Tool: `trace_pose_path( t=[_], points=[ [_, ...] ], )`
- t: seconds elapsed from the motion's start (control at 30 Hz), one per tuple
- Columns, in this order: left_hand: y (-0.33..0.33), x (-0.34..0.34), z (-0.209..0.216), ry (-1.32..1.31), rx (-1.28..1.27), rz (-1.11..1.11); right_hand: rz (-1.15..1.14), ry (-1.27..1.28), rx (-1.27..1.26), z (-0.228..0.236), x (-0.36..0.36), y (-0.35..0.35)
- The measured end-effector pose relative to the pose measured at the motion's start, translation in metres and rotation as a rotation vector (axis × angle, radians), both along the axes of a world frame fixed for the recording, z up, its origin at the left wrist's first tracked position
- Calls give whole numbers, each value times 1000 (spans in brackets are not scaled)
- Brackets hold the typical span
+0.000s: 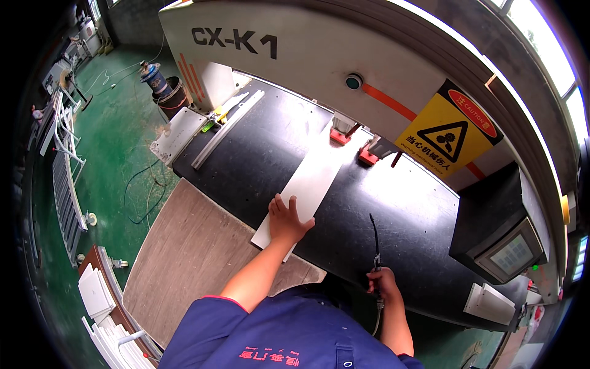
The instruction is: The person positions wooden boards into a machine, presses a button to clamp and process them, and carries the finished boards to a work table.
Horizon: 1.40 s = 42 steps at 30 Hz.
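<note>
Diagonally across a black worktable (405, 234), a white board (316, 169) points its long axis far-right toward red blocks (369, 157), left hand (289, 222) spread on its near end, right hand (384, 282) gripping a blow gun (377, 261).

Stretches out as black table (409, 215); carries white panel (312, 177) from one to seven o'clock; bears pale rail (229, 130) at ten, white pieces (490, 304) at four.

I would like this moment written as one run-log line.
left hand: on white panel; right hand: gripping air blow gun; panel: on black table, far end near red pads
</note>
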<state>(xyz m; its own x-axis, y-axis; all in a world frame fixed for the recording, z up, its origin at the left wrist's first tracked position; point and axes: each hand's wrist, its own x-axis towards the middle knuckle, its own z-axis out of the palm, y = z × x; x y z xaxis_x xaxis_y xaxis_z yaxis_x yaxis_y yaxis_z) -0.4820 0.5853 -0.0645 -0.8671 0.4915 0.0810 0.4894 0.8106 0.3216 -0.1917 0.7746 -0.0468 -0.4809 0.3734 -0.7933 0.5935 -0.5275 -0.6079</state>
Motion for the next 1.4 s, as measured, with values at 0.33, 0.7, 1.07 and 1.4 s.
trace_pose_path(
  t=[0.33,0.7,1.07,1.4],
  points=[
    [0,0,7,-69,-54,-8,82,-138,122,2,-7,-12],
    [-5,0,-7,19,12,-20,-35,-139,266,21,15,-45],
    [-56,6,2,7,9,-296,-23,-126,152,35,18,-60],
    [-97,-72,41,-70,-284,-894,-70,-44,265,36,14,-58]
  ],
)
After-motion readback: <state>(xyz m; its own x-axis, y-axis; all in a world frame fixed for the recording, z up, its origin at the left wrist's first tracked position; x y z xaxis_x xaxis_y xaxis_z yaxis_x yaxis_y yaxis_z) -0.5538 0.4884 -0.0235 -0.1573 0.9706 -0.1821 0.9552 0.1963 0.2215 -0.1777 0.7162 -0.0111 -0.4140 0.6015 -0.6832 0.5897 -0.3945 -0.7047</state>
